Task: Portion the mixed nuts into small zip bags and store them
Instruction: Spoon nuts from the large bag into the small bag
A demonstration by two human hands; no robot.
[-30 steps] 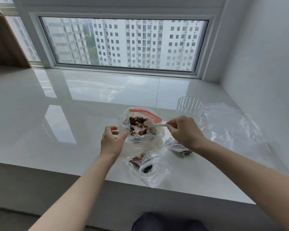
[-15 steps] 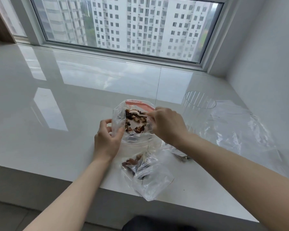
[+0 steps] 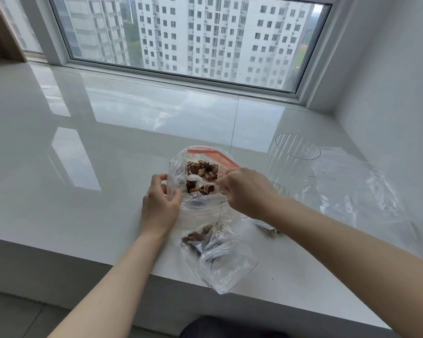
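Observation:
A large clear zip bag (image 3: 178, 164) with a red zip strip stands open on the white counter, with mixed nuts (image 3: 202, 170) inside. My left hand (image 3: 160, 203) grips its near left rim. My right hand (image 3: 244, 191) holds a white plastic spoon (image 3: 195, 178), whose bowl lies among the nuts inside the bag. In front, near the counter edge, lies a small clear zip bag (image 3: 220, 259) with a few nuts in it. Another small bag with nuts (image 3: 266, 228) lies partly hidden under my right forearm.
A ribbed clear plastic cup (image 3: 293, 162) stands to the right of the big bag. Crumpled clear plastic bags (image 3: 352, 191) lie beyond it by the right wall. The white counter (image 3: 83, 167) ends in an edge close to me; a window runs along its back.
My right hand moved left and pushed the spoon from the bag's rim down into the nuts. The left hand kept its hold on the bag. The camera tilted closer.

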